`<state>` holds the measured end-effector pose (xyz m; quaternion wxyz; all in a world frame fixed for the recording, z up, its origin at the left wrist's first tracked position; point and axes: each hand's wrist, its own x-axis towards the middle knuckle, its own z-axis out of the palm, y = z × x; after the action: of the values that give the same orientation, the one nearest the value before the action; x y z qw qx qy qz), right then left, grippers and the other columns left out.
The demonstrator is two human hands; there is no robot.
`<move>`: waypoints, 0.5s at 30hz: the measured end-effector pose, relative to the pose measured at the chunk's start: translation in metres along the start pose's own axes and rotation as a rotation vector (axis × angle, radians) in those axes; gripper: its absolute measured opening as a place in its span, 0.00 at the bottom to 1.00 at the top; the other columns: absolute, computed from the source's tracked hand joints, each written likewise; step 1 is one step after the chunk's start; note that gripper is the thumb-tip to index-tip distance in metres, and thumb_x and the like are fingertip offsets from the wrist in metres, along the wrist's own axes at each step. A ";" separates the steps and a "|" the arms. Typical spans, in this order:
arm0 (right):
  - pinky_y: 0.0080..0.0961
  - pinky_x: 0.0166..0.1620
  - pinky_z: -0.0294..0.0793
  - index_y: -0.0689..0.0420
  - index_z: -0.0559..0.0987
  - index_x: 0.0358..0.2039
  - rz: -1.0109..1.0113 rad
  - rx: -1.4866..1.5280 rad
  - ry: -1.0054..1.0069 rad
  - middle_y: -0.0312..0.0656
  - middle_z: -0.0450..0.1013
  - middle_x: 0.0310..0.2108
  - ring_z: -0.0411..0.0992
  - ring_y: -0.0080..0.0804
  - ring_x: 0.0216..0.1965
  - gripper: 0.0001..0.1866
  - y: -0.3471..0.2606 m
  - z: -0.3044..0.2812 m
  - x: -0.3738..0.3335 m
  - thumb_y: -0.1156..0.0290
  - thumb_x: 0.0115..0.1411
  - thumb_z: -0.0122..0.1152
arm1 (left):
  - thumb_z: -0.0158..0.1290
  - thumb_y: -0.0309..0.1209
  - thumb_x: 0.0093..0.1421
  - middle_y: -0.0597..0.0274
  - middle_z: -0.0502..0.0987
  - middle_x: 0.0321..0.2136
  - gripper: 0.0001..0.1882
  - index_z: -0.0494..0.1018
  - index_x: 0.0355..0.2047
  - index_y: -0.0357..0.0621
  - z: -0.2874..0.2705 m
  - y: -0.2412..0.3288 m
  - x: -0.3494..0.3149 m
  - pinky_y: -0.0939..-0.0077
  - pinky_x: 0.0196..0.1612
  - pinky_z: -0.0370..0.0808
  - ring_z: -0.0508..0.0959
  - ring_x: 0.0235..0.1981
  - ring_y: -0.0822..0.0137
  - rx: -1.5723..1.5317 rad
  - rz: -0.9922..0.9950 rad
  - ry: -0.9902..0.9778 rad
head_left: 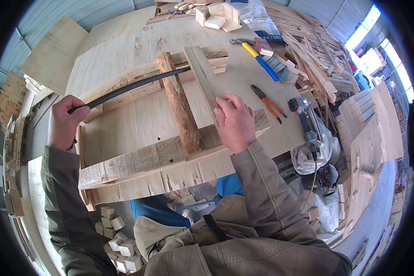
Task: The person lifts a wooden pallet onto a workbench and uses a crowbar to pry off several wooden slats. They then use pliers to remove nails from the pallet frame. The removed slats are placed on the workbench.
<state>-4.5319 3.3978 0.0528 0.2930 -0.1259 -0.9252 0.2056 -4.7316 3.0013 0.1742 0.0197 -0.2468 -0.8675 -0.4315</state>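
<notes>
At bench near edge: left hand clenched on black bar, right hand fingers pressing plank flat; prying underway, next likely needs steady leverage.

A white printed sack with a blue band lies at the table's far edge.

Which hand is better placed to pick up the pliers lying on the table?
Right. The right hand rests on the slat, close to the orange-handled pliers. The left hand is on the far side and already has its grip around the black bar.
</notes>
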 end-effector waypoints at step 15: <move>0.47 0.60 0.73 0.53 0.81 0.55 -0.008 0.031 0.018 0.44 0.72 0.59 0.77 0.45 0.53 0.17 -0.006 -0.001 0.005 0.67 0.67 0.65 | 0.61 0.26 0.65 0.74 0.72 0.22 0.03 0.80 0.37 0.40 0.043 -0.043 -0.031 0.82 0.18 0.58 0.63 0.15 0.83 -0.268 -0.266 0.040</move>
<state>-4.5356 3.3948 0.0581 0.3039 -0.1192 -0.9198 0.2177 -4.7158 2.9997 0.1082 -0.0531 -0.1216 -0.8267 -0.5467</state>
